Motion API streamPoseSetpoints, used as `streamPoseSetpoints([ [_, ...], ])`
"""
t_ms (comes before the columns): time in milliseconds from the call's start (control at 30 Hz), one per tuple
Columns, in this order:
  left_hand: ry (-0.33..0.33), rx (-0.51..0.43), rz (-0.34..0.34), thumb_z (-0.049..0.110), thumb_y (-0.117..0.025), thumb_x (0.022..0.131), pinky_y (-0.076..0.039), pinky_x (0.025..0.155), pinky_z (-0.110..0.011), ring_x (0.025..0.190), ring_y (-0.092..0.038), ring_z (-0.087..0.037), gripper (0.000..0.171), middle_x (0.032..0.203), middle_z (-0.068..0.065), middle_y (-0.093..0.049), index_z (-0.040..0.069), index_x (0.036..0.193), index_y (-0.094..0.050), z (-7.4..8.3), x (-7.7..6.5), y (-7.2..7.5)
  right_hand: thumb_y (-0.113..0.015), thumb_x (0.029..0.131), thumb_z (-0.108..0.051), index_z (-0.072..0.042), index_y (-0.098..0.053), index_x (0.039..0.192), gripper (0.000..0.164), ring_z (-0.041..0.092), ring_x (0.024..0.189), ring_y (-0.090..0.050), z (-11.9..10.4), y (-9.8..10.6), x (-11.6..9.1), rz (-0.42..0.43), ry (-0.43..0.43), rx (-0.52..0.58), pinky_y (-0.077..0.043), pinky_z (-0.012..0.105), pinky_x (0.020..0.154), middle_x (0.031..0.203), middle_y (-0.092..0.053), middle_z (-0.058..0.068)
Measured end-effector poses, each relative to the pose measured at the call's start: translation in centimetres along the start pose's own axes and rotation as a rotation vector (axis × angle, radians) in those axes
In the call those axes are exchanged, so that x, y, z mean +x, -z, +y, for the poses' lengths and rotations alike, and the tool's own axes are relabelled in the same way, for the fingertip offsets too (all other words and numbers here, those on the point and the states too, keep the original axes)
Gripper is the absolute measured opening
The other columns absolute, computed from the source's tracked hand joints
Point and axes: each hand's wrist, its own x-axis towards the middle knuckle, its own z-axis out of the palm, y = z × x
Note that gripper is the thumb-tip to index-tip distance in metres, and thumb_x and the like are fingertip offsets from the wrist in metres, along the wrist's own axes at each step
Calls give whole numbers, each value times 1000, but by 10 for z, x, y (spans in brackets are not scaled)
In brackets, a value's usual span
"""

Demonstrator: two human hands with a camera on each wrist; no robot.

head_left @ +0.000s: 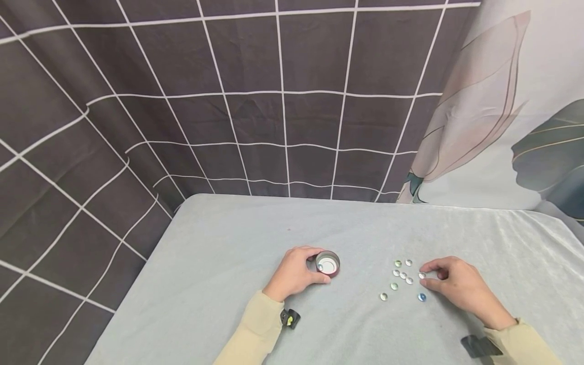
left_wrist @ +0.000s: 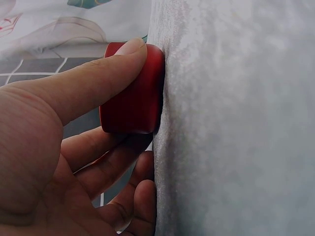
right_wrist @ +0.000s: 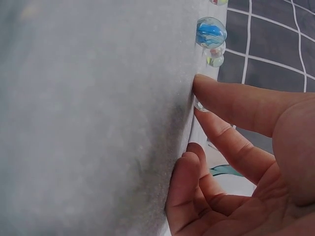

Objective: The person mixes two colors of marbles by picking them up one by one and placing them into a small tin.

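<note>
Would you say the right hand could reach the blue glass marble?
Probably yes: the blue glass marble lies beside the right hand, nothing between them, though that hand apparently pinches a clear glass marble.

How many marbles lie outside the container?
9: one marble between thumb and finger of the right hand, a blue marble nearby, seven marbles left of them; more may be hidden.

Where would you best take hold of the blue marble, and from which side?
Probably pinch the blue marble by opposite sides at its middle, coming from the person's near right: it is round, and the other marbles lie beyond it or to its left.
</note>
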Motion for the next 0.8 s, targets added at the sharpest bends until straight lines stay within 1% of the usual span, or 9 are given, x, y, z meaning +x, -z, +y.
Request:
streamPoseSetpoints([
  [233, -2, 4, -2, 26, -92, 72, -46, 106, -37, 121, -60, -24, 57, 123, -2, -70, 14, 124, -73, 1, 0, 1, -83, 79, -17, -11, -77, 90, 15, 16, 73, -46, 1, 1, 0, -11, -9, -4, -38, 30, 61, 78, -53, 0],
  [567, 12, 5, -8, 26, -92, 72, -45, 107, -38, 123, -59, -24, 58, 125, -2, -69, 14, 125, -72, 0, 1, 0, -83, 80, -19, -10, -77, 92, 16, 17, 76, -48, 0, 3, 1, -20, -25, -4, -40, 33, 63, 81, -56, 1],
  [800, 9, 10, -6, 26, -92, 71, -46, 106, -37, 122, -60, -23, 58, 123, -2, -70, 14, 124, -73, 0, 1, 0, -83, 80, -19, -11, -77, 91, 16, 16, 74, -47, -1, 3, 0, -8, -25, -8, -38, 31, 61, 78, -54, 0],
])
